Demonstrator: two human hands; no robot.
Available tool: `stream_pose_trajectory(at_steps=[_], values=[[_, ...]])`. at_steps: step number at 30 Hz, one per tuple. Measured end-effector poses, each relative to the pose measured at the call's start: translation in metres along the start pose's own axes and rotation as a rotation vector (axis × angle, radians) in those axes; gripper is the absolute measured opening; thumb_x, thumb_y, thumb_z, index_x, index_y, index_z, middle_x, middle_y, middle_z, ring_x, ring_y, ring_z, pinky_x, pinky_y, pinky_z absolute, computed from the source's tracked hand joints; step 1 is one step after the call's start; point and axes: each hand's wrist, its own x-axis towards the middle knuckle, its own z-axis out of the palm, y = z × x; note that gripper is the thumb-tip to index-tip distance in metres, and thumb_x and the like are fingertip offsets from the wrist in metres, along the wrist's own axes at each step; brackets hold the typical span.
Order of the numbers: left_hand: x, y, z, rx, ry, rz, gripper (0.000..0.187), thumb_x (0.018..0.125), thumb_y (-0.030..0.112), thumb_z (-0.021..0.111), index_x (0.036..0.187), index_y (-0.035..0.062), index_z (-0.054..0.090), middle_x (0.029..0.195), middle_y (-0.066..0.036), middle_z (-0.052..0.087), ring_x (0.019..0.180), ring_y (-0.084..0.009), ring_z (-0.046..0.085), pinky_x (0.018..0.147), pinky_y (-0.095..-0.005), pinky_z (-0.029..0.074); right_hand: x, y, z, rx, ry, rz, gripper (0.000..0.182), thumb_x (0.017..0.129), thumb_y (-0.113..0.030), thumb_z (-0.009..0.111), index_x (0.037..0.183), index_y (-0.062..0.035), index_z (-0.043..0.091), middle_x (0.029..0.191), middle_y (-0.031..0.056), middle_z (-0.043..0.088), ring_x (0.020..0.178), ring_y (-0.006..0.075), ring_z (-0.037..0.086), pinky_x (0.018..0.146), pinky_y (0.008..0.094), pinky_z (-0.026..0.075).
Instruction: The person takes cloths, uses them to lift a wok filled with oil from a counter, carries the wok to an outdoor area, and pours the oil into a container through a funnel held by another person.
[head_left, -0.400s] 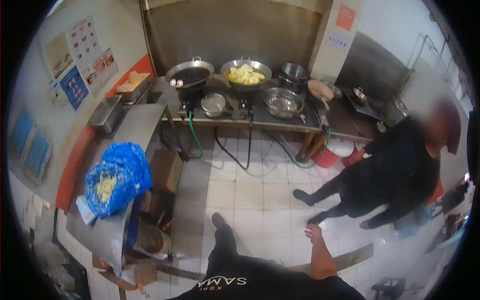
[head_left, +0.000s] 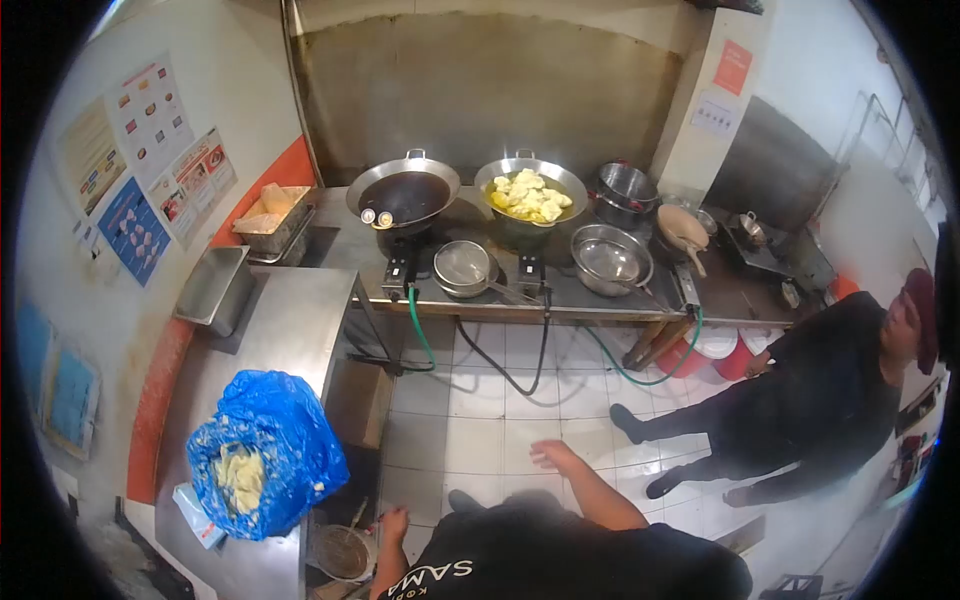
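My right hand point(head_left: 553, 455) hangs over the tiled floor in front of my body, its fingers apart and holding nothing. Low beside the steel table, my left hand point(head_left: 396, 520) has its fingers curled in; whether they hold anything is too small to tell. To its left, a blue plastic bag point(head_left: 310, 450) stands open on the steel table point(head_left: 290, 310) with pale yellow food point(head_left: 240, 478) inside. At the back, one wok point(head_left: 403, 195) holds dark liquid, and another wok point(head_left: 530, 190) holds pale yellow pieces in oil.
A person in dark clothes point(head_left: 820, 380) stands at the right. Strainers point(head_left: 462, 268), a metal bowl point(head_left: 611, 260) and a pan point(head_left: 683, 228) sit on the back counter. Green hose point(head_left: 425, 340) hangs below. An empty steel tray point(head_left: 215, 290) lies left; a bucket point(head_left: 345, 552) stands under the table.
My left hand has come into view at the bottom. My right hand has moved left and slightly up. The view has shifted, and the surroundings sit lower in it.
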Motion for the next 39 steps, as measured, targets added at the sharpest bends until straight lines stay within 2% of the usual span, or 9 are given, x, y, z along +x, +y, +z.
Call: stream_pose_trajectory(at_steps=[4,12,18,22,24,27,31,33,39], values=[[0.04,0.148,-0.012,-0.131,-0.044,0.038,0.03,0.088,0.019,0.058,0.113,0.002,0.062,0.095,-0.008,0.067,0.079,-0.0155,0.062,0.066,-0.0268,0.047,0.043,-0.106,0.043,-0.013,-0.086,-0.146,0.031,0.093,-0.021,0.052,0.118,-0.0046,0.058,0.109,0.0097,0.065,0.091,0.021,0.065,0.078,0.0334,0.051],[0.129,0.33,-0.011,-0.352,-0.23,-0.098,0.037,0.093,0.017,0.053,0.124,-0.0027,0.053,0.111,-0.012,0.066,0.102,-0.0219,0.063,0.09,-0.0321,0.048,0.203,-0.294,0.109,0.092,-0.098,-0.372,0.025,0.089,-0.018,0.056,0.109,-0.0042,0.062,0.1,0.0088,0.069,0.081,0.0185,0.065,0.07,0.0299,0.052],[0.273,0.515,-0.005,-0.565,-0.171,0.021,0.035,0.093,0.016,0.053,0.122,-0.0029,0.053,0.11,-0.015,0.065,0.101,-0.0234,0.063,0.09,-0.0318,0.048,0.338,-0.536,0.133,0.126,0.118,-0.639,0.021,0.086,-0.011,0.057,0.104,-0.0042,0.064,0.094,0.0066,0.069,0.077,0.0119,0.061,0.069,0.026,0.049],[0.38,0.595,-0.005,-0.645,-0.132,0.077,0.03,0.093,0.011,0.053,0.12,-0.0033,0.054,0.108,-0.014,0.064,0.094,-0.0198,0.062,0.086,-0.029,0.048,0.402,-0.657,0.179,-0.196,0.179,-0.924,0.02,0.084,-0.009,0.06,0.102,-0.0018,0.067,0.087,0.0071,0.07,0.075,0.0143,0.064,0.069,0.027,0.05],[0.403,0.629,-0.007,-0.545,-0.005,0.052,0.026,0.093,0.005,0.052,0.118,-0.0041,0.055,0.107,-0.013,0.064,0.086,-0.0154,0.06,0.081,-0.0267,0.048,0.421,-0.684,0.216,-0.307,0.093,-0.818,0.02,0.082,-0.011,0.063,0.1,-0.0029,0.069,0.087,0.0096,0.07,0.077,0.0166,0.065,0.071,0.0301,0.05],[0.427,0.646,-0.008,-0.518,0.034,0.081,0.031,0.091,0.011,0.057,0.118,-0.0025,0.057,0.103,-0.012,0.067,0.084,-0.0141,0.061,0.074,-0.0247,0.048,0.459,-0.694,0.265,-0.66,0.005,-0.957,0.021,0.074,-0.019,0.071,0.092,-0.0097,0.073,0.082,0.0083,0.063,0.081,0.0266,0.062,0.074,0.0385,0.05],[0.457,0.672,-0.021,-0.312,0.068,0.068,0.026,0.091,0.011,0.057,0.114,-0.0013,0.061,0.103,-0.011,0.067,0.082,-0.0134,0.061,0.074,-0.0247,0.048,0.474,-0.691,0.316,-0.95,0.068,-0.869,0.014,0.071,-0.021,0.074,0.083,-0.0138,0.073,0.09,0.0064,0.061,0.097,0.0266,0.057,0.085,0.0401,0.047],[0.491,0.675,-0.028,-0.049,0.133,0.36,0.023,0.092,0.008,0.056,0.113,-0.0006,0.059,0.102,-0.007,0.065,0.082,-0.0142,0.058,0.073,-0.0269,0.047,0.48,-0.69,0.324,-1.022,0.102,-0.841,0.011,0.07,-0.02,0.073,0.079,-0.0148,0.073,0.094,0.0059,0.061,0.101,0.0264,0.055,0.089,0.04,0.045],[0.563,0.745,-0.037,0.426,0.414,0.725,0.028,0.083,0.005,0.059,0.111,0.0042,0.064,0.098,-0.01,0.065,0.093,-0.0286,0.058,0.081,-0.0363,0.047,0.48,-0.688,0.323,-1.087,0.134,-0.8,0.005,0.07,-0.015,0.069,0.075,-0.0155,0.072,0.093,0.006,0.062,0.1,0.027,0.056,0.089,0.0406,0.045]])
